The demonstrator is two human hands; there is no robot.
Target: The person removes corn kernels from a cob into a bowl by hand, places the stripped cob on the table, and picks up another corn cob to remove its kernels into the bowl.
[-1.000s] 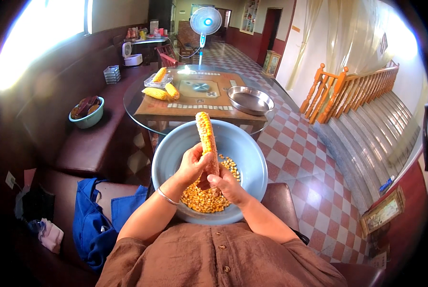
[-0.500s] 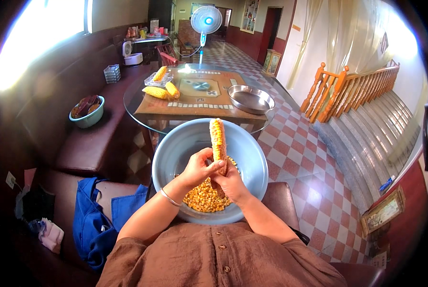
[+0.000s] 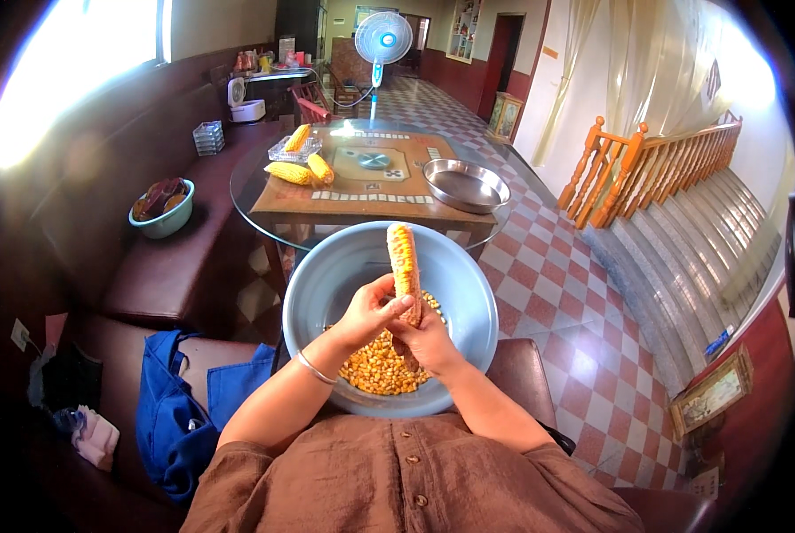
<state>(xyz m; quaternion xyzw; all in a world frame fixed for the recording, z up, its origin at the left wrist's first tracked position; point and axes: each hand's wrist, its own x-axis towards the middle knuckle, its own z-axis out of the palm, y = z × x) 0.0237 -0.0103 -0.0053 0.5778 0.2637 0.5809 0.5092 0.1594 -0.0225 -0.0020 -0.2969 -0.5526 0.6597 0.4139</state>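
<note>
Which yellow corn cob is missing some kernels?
The long yellow cob held in the left hand and right hand: bare patches show; the three plump yellow cobs on the round glass table look full.

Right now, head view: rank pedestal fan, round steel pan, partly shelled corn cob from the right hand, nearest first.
1. Partly shelled corn cob: in the right hand, above the blue basin.
2. Round steel pan: ahead, slightly right, on the glass-topped table.
3. Pedestal fan: straight ahead, past the table's far edge.
</note>
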